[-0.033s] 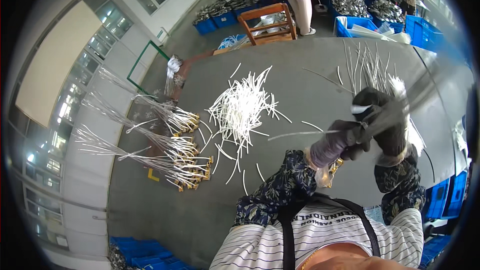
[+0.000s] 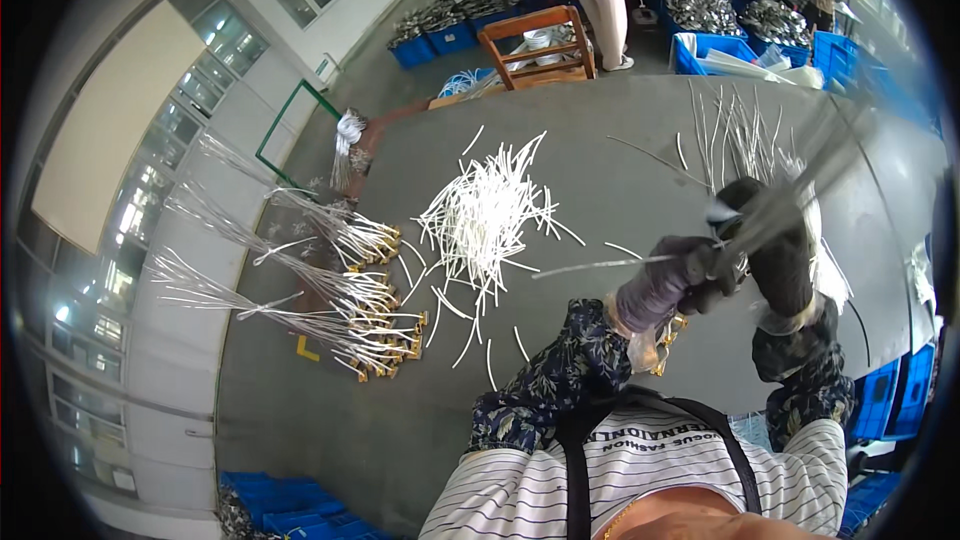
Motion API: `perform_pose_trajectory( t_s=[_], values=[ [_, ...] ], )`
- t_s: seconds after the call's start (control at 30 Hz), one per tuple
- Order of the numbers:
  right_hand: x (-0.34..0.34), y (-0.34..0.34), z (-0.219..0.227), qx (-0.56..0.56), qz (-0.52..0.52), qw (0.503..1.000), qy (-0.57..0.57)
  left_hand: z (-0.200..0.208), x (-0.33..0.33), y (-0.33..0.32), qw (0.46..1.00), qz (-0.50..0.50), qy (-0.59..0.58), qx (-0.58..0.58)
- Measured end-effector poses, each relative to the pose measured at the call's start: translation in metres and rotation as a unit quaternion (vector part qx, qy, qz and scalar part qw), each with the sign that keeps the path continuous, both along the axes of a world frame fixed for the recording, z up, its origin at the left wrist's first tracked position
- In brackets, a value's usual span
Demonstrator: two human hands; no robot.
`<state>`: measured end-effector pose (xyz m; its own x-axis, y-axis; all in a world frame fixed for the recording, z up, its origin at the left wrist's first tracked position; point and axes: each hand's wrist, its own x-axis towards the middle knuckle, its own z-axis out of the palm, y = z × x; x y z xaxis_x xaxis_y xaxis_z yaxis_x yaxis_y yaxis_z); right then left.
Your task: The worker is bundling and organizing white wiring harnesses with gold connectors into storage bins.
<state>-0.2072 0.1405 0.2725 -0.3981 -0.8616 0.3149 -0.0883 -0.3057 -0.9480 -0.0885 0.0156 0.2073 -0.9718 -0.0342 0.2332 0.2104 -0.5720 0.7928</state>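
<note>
My left hand (image 2: pixel 668 285), in a dark purplish glove, is closed around a bundle of thin wires (image 2: pixel 800 190). The bundle fans out to the upper right and is smeared by motion. One loose wire (image 2: pixel 585 267) juts leftward from this hand. Below its wrist, gold-coloured metal pieces (image 2: pixel 668 343) show. My right hand (image 2: pixel 778 255), in a black glove, is curled against the bundle beside the left; the wires partly hide its fingers. Short white tubes (image 2: pixel 485 220) lie heaped mid-table. Tied wire bundles with gold-coloured ends (image 2: pixel 375 315) lie along the left edge.
Long loose wires (image 2: pixel 735 135) and a white bundle (image 2: pixel 825 275) lie on the grey table (image 2: pixel 590 180) beyond and beside my right hand. A wooden chair (image 2: pixel 540 45) stands at the far edge, with a person (image 2: pixel 598 0) behind it. Blue crates (image 2: pixel 705 48) line the back right.
The wire bundle's blurred free end has shifted slightly. My right hand has moved a little, and the left stays nearly in place.
</note>
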Motion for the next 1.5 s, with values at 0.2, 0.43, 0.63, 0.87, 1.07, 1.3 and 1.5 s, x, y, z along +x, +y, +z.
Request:
perform_pose_trajectory(
  t_s=[0.2, 0.43, 0.63, 0.87, 1.07, 1.3, 1.5],
  values=[
    [0.025, 0.015, 0.002, -0.125, -0.171, 0.85, 0.482, -0.001, -0.006, -0.002, 0.975, 0.215, -0.046, -0.006],
    [0.03, 0.005, 0.017, -0.052, -0.1, 0.801, 0.588, -0.011, -0.021, 0.012, 0.915, 0.378, 0.102, -0.103],
    [0.036, 0.008, 0.027, 0.025, -0.187, 0.792, 0.58, 0.013, 0.026, 0.013, 0.779, 0.494, 0.138, -0.359],
    [0.025, 0.008, 0.031, 0.019, -0.084, 0.874, 0.479, 0.026, 0.036, -0.005, 0.842, 0.388, 0.093, -0.363],
    [0.019, 0.013, 0.024, -0.002, -0.051, 0.955, 0.292, 0.015, 0.035, -0.012, 0.674, 0.423, 0.209, -0.569],
    [0.015, 0.007, 0.036, -0.14, -0.106, 0.721, 0.67, 0.017, 0.023, 0.004, 0.814, 0.361, 0.178, -0.418],
    [0.016, 0.005, 0.036, -0.132, -0.171, 0.669, 0.711, 0.014, 0.024, 0.004, 0.933, 0.301, 0.056, -0.19]
  ],
)
